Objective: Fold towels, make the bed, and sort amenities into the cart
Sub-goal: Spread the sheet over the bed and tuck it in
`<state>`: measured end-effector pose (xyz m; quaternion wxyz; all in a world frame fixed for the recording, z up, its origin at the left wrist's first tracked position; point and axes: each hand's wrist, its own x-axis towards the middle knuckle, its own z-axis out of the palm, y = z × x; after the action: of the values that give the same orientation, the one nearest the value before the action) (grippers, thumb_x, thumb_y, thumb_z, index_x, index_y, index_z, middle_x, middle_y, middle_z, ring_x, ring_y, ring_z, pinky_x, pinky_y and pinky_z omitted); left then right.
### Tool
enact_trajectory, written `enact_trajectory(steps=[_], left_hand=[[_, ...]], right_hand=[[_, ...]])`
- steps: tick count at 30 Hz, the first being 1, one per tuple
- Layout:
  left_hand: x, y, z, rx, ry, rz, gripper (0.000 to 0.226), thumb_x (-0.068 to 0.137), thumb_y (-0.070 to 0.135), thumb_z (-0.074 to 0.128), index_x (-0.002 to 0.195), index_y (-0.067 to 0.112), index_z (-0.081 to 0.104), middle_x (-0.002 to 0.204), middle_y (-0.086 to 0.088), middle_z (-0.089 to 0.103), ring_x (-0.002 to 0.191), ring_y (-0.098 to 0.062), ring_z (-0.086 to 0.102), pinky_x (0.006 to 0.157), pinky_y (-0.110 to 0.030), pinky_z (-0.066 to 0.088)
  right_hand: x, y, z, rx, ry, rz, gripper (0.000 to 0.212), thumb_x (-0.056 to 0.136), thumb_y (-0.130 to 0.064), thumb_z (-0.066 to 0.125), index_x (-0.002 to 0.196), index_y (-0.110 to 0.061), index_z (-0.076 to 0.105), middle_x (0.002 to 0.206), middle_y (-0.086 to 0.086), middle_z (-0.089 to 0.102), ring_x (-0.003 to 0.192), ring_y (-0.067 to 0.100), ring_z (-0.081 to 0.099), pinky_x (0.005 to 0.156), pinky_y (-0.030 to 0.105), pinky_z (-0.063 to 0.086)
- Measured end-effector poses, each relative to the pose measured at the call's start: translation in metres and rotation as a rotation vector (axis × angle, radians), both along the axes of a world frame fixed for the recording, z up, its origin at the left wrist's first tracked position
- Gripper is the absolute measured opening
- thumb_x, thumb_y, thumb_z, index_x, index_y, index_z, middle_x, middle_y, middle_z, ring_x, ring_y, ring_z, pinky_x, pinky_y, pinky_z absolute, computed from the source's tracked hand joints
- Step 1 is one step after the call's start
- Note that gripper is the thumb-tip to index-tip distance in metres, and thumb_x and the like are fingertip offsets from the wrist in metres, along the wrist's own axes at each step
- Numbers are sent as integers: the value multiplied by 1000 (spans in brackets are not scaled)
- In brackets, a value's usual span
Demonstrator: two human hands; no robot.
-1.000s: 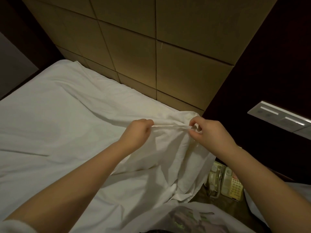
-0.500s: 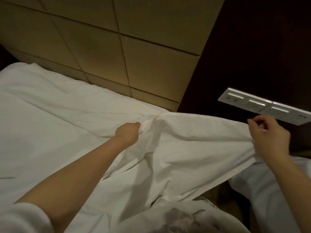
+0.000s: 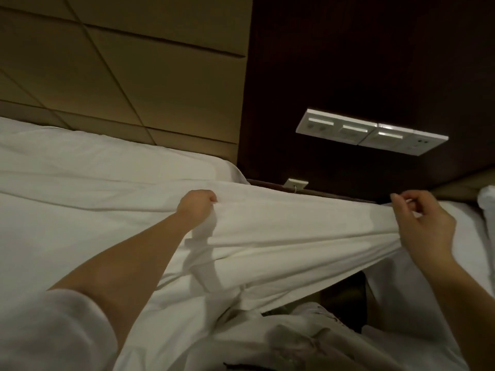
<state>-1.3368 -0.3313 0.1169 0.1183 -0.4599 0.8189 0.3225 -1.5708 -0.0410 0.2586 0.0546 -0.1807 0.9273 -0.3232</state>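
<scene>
Bed (image 3: 80, 178): sheet (image 3: 294, 231), left hand (image 3: 197, 207), right hand (image 3: 424, 226)

Bed (image 3: 160, 162): one, white-covered, head end against a tan panelled headboard (image 3: 134, 76); rounded far corner at right, beside a dark wall.
Sheet (image 3: 294, 226): one, white, creased, lying across the bed from the left; right part raised off the mattress, stretched taut past the bed's right edge.

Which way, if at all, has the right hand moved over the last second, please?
Yes, rightward: the right hand was left of the wall switch panel and is now below its right end, pinching the sheet.
</scene>
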Motion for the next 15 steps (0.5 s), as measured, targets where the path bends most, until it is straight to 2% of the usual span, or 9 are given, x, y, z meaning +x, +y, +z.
enact_trajectory(steps=[2,4,6,7,9,10,11,13,15], left_hand=[[-5,10,-5,82,53,19,34,87,-3,41,89,16,70,106,-2,67,102,-24,58,89,-26,42],[-7,9,0,205,173,171,41,84,-6,45,65,22,68,85,5,69,99,-24,60,85,-23,42],[-8,-4,15,303,322,401,38,84,10,53,51,26,65,69,12,66,90,-23,59,78,-24,43],[-9,-14,27,294,360,437,29,82,24,55,55,22,65,72,9,66,86,-21,57,75,-26,42],[-12,-33,51,224,352,290,38,77,50,56,72,14,67,80,4,66,79,-16,55,75,-28,40],[-16,-43,59,195,325,173,45,75,57,58,77,13,68,80,4,65,77,-13,55,74,-28,40],[-21,-51,67,181,264,73,44,76,57,63,80,15,69,80,5,64,77,-11,54,73,-26,40],[-34,-58,65,189,62,-133,32,82,46,69,81,15,71,80,3,63,79,-12,53,70,-20,38],[-45,-55,49,147,-95,-303,30,86,38,66,85,8,71,82,-2,61,80,-17,52,68,-16,35]], right_hand=[[-3,2,-2,3,-33,14,21,94,-23,58,105,-6,61,86,10,56,77,21,50,68,26,36],[-6,4,-4,-2,-55,27,21,94,-22,58,105,-4,61,86,10,56,77,21,49,70,29,35],[-8,6,-7,3,-67,41,20,94,-20,58,104,-3,61,85,11,56,76,21,49,69,29,35],[-8,7,-7,3,-71,52,19,94,-19,58,103,-3,61,84,11,56,75,21,49,68,29,35],[-9,7,-8,8,-77,80,13,93,-18,58,99,-6,60,83,9,55,72,19,48,62,26,38],[-10,7,-8,8,-76,89,9,93,-18,58,96,-10,59,81,8,54,69,16,46,58,19,38],[-11,6,-8,3,-73,92,5,93,-19,58,94,-13,57,80,6,54,67,14,45,55,11,36],[-14,8,-9,-18,-77,89,4,93,-20,59,93,-17,55,75,2,53,63,11,45,54,8,38],[-16,11,-11,-32,-89,99,4,93,-21,59,93,-19,55,73,-6,53,63,10,48,56,6,38]])
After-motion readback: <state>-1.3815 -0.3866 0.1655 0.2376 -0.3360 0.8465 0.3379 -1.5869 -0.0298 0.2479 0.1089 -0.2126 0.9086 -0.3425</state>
